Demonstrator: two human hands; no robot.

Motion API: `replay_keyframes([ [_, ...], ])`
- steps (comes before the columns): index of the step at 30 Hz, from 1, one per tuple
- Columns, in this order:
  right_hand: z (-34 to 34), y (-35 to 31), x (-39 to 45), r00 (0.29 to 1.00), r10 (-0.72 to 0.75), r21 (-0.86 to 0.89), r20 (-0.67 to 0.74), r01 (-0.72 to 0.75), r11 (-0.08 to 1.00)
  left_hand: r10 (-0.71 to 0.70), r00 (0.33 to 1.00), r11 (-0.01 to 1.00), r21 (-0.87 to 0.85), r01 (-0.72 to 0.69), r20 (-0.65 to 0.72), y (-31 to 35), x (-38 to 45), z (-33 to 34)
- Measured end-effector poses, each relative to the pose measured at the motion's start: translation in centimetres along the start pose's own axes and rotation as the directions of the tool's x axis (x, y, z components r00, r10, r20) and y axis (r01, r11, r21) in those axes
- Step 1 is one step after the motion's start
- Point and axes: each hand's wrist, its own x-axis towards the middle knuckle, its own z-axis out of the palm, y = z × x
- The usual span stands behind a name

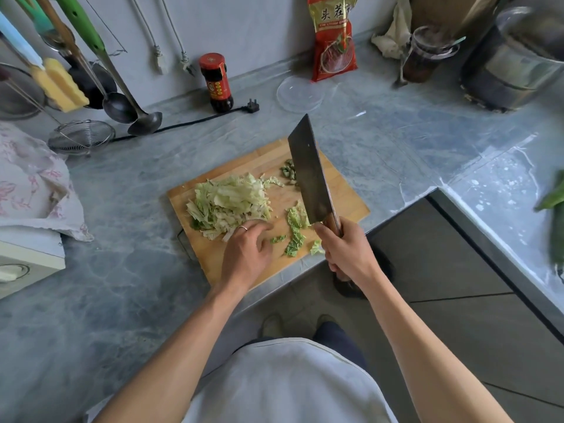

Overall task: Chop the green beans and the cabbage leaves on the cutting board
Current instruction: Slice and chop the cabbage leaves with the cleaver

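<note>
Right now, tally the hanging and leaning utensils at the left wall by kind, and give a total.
Ladles: 2, one and another
Wire strainers: 1
Yellow sponge brushes: 1
Total: 4. More handles hang above, but their ends are hidden or cut off, so they are not counted.
</note>
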Motion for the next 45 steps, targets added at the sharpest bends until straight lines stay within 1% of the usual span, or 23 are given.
replay_keyframes([
  [2,-1.4,-0.3,-0.2,1.000,-0.002,-0.002,-0.010,0.002,1.000,0.069,0.995,0.996,0.051,-0.072,0.065,1.0,1.1,0.7],
  [4,-2.6,-0.4,-0.1,0.999,-0.001,-0.047,-0.036,0.000,0.999,0.084,0.985,0.983,0.151,-0.107,0.150,1.9,2.6,2.0],
  [7,-4.0,-0.4,-0.2,0.998,-0.010,-0.122,-0.055,0.004,0.993,-0.036,0.967,0.946,0.322,-0.048,0.251,3.6,5.1,4.3],
  [9,-4.5,-0.3,-0.2,0.998,-0.032,-0.172,-0.049,0.023,0.985,-0.139,0.954,0.925,0.380,0.028,0.267,4.5,6.2,5.2],
  [11,-5.1,0.1,0.3,0.999,-0.032,-0.209,-0.036,0.024,0.978,-0.190,0.947,0.901,0.429,0.063,0.259,5.2,6.9,5.9],
  [13,-5.6,0.4,1.0,1.000,-0.024,-0.235,-0.011,0.020,0.972,-0.180,0.956,0.909,0.410,0.071,0.233,5.1,7.3,6.1],
  [17,-6.8,0.6,2.8,0.998,-0.019,-0.247,0.053,0.032,0.969,-0.199,0.960,0.950,0.280,0.140,0.196,4.0,7.1,4.9],
  [20,-7.8,0.4,4.4,0.991,-0.055,-0.265,0.119,0.085,0.960,-0.200,0.977,0.953,0.245,0.177,0.072,3.7,7.0,3.7],
  [22,-8.2,0.5,5.5,0.984,-0.085,-0.278,0.155,0.126,0.952,-0.087,0.992,0.961,0.269,0.060,0.091,4.0,6.9,3.9],
  [23,-8.4,0.6,5.9,0.982,-0.092,-0.280,0.167,0.136,0.950,-0.029,0.988,0.958,0.287,-0.016,0.152,4.4,6.8,4.2],
  [25,-8.7,0.9,6.7,0.976,-0.097,-0.277,0.196,0.150,0.949,0.003,0.941,0.920,0.368,-0.135,0.339,5.0,6.6,5.7],
  [26,-8.8,1.0,7.0,0.973,-0.104,-0.275,0.208,0.160,0.948,-0.005,0.902,0.873,0.441,-0.206,0.432,5.1,6.6,6.5],
  [27,-8.9,1.0,7.2,0.970,-0.109,-0.275,0.218,0.168,0.947,-0.034,0.865,0.820,0.509,-0.263,0.501,5.0,6.6,7.1],
  [28,-9.0,1.2,7.4,0.967,-0.109,-0.273,0.228,0.171,0.947,-0.034,0.846,0.792,0.530,-0.302,0.532,4.8,6.6,7.4],
  [29,-9.0,1.4,7.6,0.965,-0.103,-0.266,0.241,0.168,0.949,-0.028,0.847,0.802,0.518,-0.297,0.530,4.5,6.5,7.4],
  [30,-9.0,1.5,7.7,0.964,-0.096,-0.259,0.248,0.161,0.952,-0.016,0.859,0.836,0.479,-0.269,0.511,4.1,6.2,7.4],
  [33,-8.8,2.0,7.7,0.962,-0.075,-0.246,0.264,0.142,0.959,0.026,0.910,0.929,0.326,-0.175,0.414,2.9,5.0,7.2],
  [35,-8.7,2.0,7.6,0.959,-0.064,-0.244,0.275,0.134,0.961,0.046,0.935,0.957,0.252,-0.142,0.351,2.6,4.3,7.3],
  [37,-8.4,2.0,7.6,0.957,-0.062,-0.252,0.283,0.136,0.958,0.024,0.962,0.973,0.215,-0.084,0.272,2.7,4.2,6.8],
  [40,-8.4,2.1,7.3,0.954,-0.073,-0.254,0.292,0.151,0.955,0.033,0.991,0.937,0.340,-0.076,0.128,2.3,4.6,5.4],
  [43,-8.7,1.9,7.1,0.948,-0.079,-0.257,0.309,0.163,0.953,0.010,1.000,0.896,0.443,0.003,-0.026,1.6,4.9,4.4],
  [44,-8.8,1.9,7.1,0.945,-0.081,-0.252,0.317,0.166,0.953,0.022,0.999,0.889,0.457,-0.003,-0.037,1.8,4.8,4.4],
  [45,-8.8,1.8,7.2,0.942,-0.080,-0.249,0.325,0.167,0.954,0.063,0.998,0.894,0.445,-0.048,-0.019,2.2,4.8,4.6],
])
